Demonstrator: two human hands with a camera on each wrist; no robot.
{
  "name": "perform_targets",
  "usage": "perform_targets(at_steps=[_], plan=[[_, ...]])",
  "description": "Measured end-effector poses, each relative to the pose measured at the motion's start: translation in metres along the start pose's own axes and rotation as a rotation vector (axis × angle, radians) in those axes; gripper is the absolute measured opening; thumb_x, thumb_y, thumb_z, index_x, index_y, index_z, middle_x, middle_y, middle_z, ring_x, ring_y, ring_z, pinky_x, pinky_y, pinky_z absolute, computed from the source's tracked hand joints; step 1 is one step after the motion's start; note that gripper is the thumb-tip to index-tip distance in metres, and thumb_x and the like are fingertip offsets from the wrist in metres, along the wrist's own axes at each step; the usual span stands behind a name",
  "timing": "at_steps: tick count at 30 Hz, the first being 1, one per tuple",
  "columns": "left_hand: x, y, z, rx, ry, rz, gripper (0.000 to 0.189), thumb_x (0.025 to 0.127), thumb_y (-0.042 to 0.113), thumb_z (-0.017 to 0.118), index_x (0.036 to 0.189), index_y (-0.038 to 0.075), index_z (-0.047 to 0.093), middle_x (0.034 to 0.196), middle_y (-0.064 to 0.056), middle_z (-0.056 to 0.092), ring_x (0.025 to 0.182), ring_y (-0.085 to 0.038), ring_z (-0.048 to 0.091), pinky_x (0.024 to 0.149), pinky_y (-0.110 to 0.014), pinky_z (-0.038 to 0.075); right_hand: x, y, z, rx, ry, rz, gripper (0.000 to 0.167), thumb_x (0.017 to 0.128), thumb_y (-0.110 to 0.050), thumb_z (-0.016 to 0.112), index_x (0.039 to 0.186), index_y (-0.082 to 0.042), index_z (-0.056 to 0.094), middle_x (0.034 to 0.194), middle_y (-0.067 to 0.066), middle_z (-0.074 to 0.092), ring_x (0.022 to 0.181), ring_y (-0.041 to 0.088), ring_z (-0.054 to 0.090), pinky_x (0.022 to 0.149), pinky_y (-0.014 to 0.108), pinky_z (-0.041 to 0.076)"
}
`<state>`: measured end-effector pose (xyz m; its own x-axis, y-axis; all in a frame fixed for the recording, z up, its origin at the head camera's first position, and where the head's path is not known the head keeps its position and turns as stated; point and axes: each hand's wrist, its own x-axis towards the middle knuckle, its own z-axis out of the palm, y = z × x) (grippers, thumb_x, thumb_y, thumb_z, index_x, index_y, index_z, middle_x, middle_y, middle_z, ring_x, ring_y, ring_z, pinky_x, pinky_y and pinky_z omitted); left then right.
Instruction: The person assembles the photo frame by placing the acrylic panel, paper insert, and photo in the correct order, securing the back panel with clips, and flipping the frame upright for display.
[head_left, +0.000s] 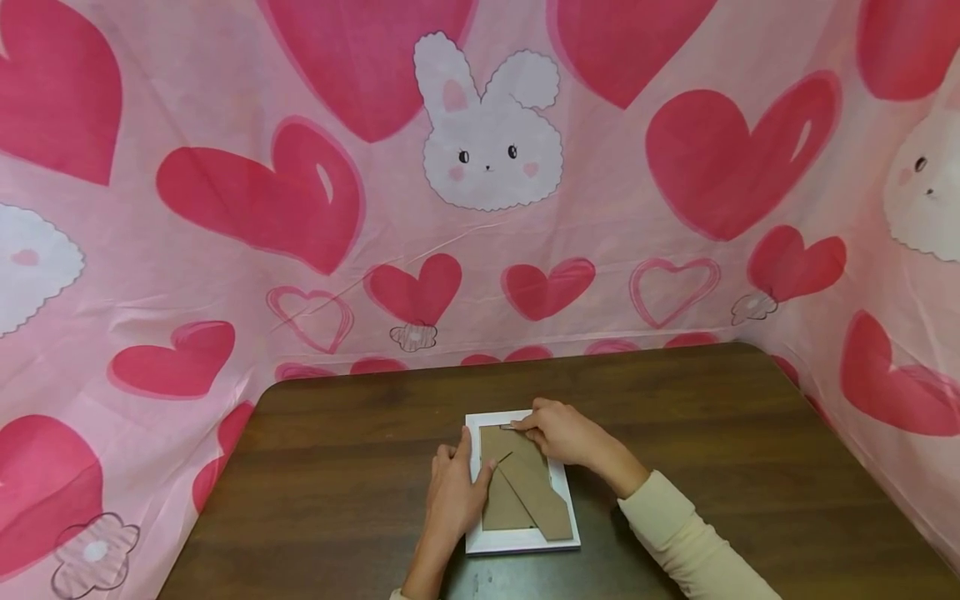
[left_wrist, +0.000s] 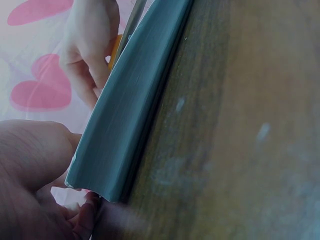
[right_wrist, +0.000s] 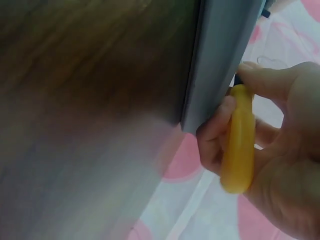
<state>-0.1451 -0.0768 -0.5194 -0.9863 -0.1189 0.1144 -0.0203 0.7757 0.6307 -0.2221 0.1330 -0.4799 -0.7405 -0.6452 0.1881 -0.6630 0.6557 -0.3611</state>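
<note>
A white picture frame (head_left: 517,543) lies face down, its brown backing board (head_left: 498,510) and slanted easel leg (head_left: 551,518) showing. My left hand (head_left: 452,487) grips the frame's left side, the thumb over the backing and other fingers along the outer edge. At the top edge is my right hand (head_left: 564,433), its fingertips right by a small metal piece on the backing. In the right wrist view this hand holds a yellow-handled screwdriver (right_wrist: 238,150) between thumb and fingers. From the head view the yellow handle is hidden; its tip is hard to make out.
The frame rests on a dark brown wooden table (head_left: 337,467) with rounded far corners. Pink cloth (head_left: 480,242) printed with hearts and rabbits hangs behind the table and at both sides.
</note>
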Motion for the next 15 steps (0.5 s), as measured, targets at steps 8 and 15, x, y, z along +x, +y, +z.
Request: perform_targets(at_steps=[8, 15], plan=[[0.0005, 0.0001, 0.0011, -0.002, -0.008, -0.005, 0.073, 0.094, 0.030, 0.079, 0.156, 0.005, 0.050, 0.116, -0.021, 0.057, 0.106, -0.031, 0.055, 0.085, -0.048, 0.051, 0.0000, -0.0068, 0.0015, -0.059, -0.023, 0.046, 0.033, 0.095, 0.002, 0.071, 0.122, -0.014, 0.080, 0.079, 0.002, 0.055, 0.064, 0.009, 0.039, 0.059, 0.023, 0.039], [0.0003, -0.0008, -0.0010, -0.003, -0.020, -0.001, 0.073, 0.095, 0.033, 0.077, 0.157, 0.006, 0.048, 0.118, -0.021, 0.057, 0.108, -0.032, 0.055, 0.085, -0.049, 0.051, -0.0001, -0.0076, 0.0035, -0.095, -0.004, 0.027, 0.032, 0.094, 0.002, 0.071, 0.120, -0.015, 0.081, 0.080, 0.003, 0.055, 0.063, 0.009, 0.040, 0.059, 0.023, 0.040]])
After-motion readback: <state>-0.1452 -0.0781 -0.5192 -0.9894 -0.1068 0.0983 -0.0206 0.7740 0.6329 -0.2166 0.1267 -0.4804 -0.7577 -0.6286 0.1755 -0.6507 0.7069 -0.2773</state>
